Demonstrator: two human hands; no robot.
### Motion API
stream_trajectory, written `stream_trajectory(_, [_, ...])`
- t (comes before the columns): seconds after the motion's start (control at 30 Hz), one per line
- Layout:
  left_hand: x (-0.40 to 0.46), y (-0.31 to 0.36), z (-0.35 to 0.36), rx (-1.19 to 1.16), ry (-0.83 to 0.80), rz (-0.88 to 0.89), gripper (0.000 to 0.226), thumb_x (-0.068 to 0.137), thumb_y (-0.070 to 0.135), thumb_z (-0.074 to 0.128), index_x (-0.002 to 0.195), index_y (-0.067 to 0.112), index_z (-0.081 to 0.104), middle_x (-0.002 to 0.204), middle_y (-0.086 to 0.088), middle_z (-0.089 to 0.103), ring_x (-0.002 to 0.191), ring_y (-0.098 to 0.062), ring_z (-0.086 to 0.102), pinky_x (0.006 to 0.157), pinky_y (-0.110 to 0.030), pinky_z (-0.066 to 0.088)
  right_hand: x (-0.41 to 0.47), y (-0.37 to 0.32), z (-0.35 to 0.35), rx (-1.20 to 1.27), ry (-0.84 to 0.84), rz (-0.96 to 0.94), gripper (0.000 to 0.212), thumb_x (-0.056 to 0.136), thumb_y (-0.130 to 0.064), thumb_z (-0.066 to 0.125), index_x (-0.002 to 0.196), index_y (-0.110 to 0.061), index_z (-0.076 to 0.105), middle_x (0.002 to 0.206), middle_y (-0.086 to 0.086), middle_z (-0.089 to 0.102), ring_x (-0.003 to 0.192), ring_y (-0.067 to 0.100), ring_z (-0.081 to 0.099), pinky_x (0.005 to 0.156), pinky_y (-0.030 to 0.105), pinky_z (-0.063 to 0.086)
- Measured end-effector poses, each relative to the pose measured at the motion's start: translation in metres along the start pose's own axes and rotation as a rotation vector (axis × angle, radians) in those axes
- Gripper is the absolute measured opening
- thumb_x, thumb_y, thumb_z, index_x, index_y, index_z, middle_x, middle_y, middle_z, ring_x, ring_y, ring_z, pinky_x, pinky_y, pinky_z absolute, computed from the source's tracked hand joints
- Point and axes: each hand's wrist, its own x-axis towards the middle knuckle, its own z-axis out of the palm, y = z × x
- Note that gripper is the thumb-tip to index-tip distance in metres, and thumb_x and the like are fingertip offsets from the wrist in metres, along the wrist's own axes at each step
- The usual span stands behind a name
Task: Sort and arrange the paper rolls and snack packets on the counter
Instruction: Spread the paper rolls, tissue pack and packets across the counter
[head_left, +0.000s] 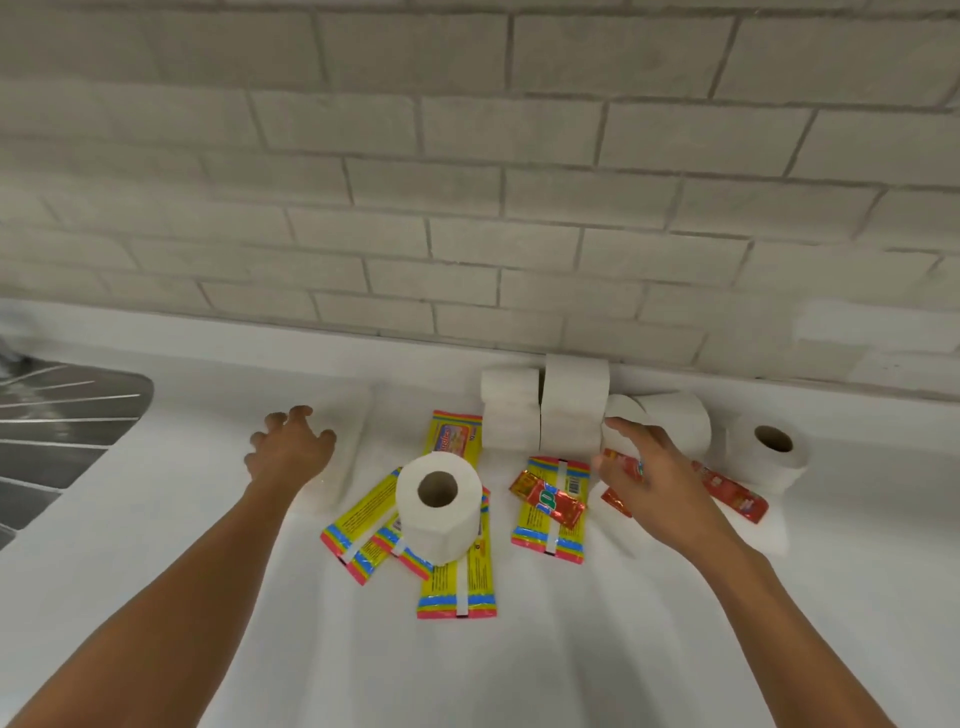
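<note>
Several white paper rolls lie on the white counter (519, 649). One roll (439, 506) stands on end over several yellow snack packets (457, 582). A stack of rolls (545, 410) leans against the wall, and another roll (769, 452) lies on its side at the right. A red packet (550, 499) rests on a yellow packet (550, 535). My left hand (291, 447) hovers with fingers spread over a roll lying on its side (345, 457). My right hand (644, 483) reaches with fingers apart over red packets (737, 499), beside a roll (675, 421). Whether it touches them is unclear.
A metal sink drainboard (62, 431) lies at the left edge. A grey brick-tiled wall (467, 208) runs along the back of the counter.
</note>
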Motion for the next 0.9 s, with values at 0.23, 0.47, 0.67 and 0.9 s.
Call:
stream_trajectory(0.23, [0.017, -0.024, 0.016, -0.061, -0.115, -0.141, 0.078, 0.089, 0.05, 0.06, 0.153, 0.028, 0.022, 0.147, -0.017, 0.037, 0.131, -0.045, 0.04, 0.107, -0.054, 0.034, 0.007, -0.008, 0.015, -0.035, -0.034, 0.004, 0.051, 0.095, -0.049, 0.054, 0.143, -0.035, 0.043, 0.142, 0.001, 0.046, 0.1, 0.012, 0.055, 0.08, 0.03, 0.053])
stream_trajectory(0.47, [0.027, -0.027, 0.018, -0.187, -0.13, -0.268, 0.104, 0.076, 0.05, 0.076, 0.153, 0.025, 0.012, 0.139, -0.02, 0.047, 0.128, -0.044, 0.044, 0.106, -0.055, 0.037, 0.01, -0.005, 0.025, -0.031, -0.054, 0.021, 0.051, 0.095, -0.05, 0.054, 0.143, -0.035, 0.043, 0.141, 0.0, 0.047, 0.105, 0.008, 0.048, 0.082, 0.026, 0.045])
stream_trajectory(0.67, [0.031, -0.016, 0.014, -0.269, -0.063, -0.251, 0.078, 0.078, 0.035, 0.077, 0.141, 0.011, 0.037, 0.128, -0.02, 0.054, 0.118, -0.043, 0.051, 0.097, -0.05, 0.047, 0.008, 0.001, 0.024, -0.004, -0.062, 0.045, 0.053, 0.094, -0.052, 0.054, 0.143, -0.037, 0.042, 0.142, -0.001, 0.046, 0.107, 0.005, 0.044, 0.081, 0.023, 0.041])
stream_trajectory(0.9, [0.008, 0.028, -0.016, -0.318, 0.124, 0.016, 0.066, 0.082, 0.025, 0.071, 0.142, 0.016, 0.046, 0.136, -0.012, 0.058, 0.118, -0.039, 0.057, 0.097, -0.045, 0.046, 0.005, 0.008, 0.017, 0.084, -0.068, 0.064, 0.053, 0.094, -0.052, 0.055, 0.143, -0.035, 0.043, 0.143, 0.0, 0.046, 0.115, 0.01, 0.049, 0.086, 0.023, 0.041])
